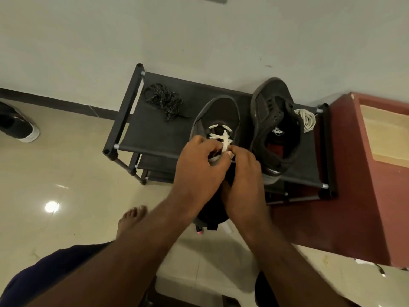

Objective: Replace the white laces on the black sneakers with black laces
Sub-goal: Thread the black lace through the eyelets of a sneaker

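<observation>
Two black sneakers stand on a black shoe rack. The left sneaker still carries a white lace across its lower eyelets. My left hand and my right hand meet over its tongue, and both pinch the white lace. The right sneaker has no lace and gapes open. A pulled-out white lace lies coiled to its right. A bundle of black laces lies on the rack's far left.
The rack stands against a pale wall, with a maroon cabinet close on its right. Another dark shoe with a white sole lies on the tiled floor at far left. My bare foot is on the floor below the rack.
</observation>
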Motion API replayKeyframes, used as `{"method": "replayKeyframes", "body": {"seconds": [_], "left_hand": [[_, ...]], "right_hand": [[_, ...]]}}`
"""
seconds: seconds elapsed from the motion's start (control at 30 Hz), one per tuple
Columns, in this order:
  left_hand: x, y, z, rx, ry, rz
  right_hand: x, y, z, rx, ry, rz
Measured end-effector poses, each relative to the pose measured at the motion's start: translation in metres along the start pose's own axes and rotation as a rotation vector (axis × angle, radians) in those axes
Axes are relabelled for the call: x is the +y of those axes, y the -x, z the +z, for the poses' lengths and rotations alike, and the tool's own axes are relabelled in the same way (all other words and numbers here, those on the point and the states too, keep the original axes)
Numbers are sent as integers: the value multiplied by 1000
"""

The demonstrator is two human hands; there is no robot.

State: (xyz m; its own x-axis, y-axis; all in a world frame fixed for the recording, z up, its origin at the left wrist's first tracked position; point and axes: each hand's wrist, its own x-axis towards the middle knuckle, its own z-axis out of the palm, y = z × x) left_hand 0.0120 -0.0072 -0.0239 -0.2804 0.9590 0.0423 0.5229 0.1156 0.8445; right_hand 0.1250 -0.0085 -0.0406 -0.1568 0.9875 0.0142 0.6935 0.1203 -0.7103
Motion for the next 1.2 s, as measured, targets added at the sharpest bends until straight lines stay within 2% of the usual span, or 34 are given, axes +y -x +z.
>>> {"method": "replayKeyframes", "body": {"seconds": [0.17,0.3,0.37,0.4,0.47,0.53,0.6,0.73,0.83,0.93,1.07,1.13,1.2], "left_hand": [[4,-11,-12,49,132,-90],[17,-25,-32,165,580,-357],[17,-30,-43,135,870,-491],[14,-31,-46,100,937,-525],[4,-28,-46,47,774,-518],[-1,-24,-40,30,513,-433],[0,-22,-35,-23,376,-360],[3,-16,-32,-263,168,-196],[-1,-16,-37,-387,171,-157],[-3,-17,-43,-416,285,-200],[-2,-23,-49,-250,629,-360],[-6,-29,-55,-68,866,-474],[-14,-36,-62,190,978,-571]], "right_hand": [[2,-8,-2,-44,-15,25],[1,-14,3,-8,-10,50],[0,-14,5,13,-14,56],[1,-14,5,12,-10,60],[1,-14,5,1,-2,65],[3,-13,5,-7,13,63],[3,-13,5,-9,9,61],[5,-13,4,-8,-31,58],[7,-13,6,3,-65,66],[6,-16,9,33,-84,77],[4,-20,10,40,-96,82],[4,-19,9,31,-95,88],[4,-18,9,30,-92,86]]}}
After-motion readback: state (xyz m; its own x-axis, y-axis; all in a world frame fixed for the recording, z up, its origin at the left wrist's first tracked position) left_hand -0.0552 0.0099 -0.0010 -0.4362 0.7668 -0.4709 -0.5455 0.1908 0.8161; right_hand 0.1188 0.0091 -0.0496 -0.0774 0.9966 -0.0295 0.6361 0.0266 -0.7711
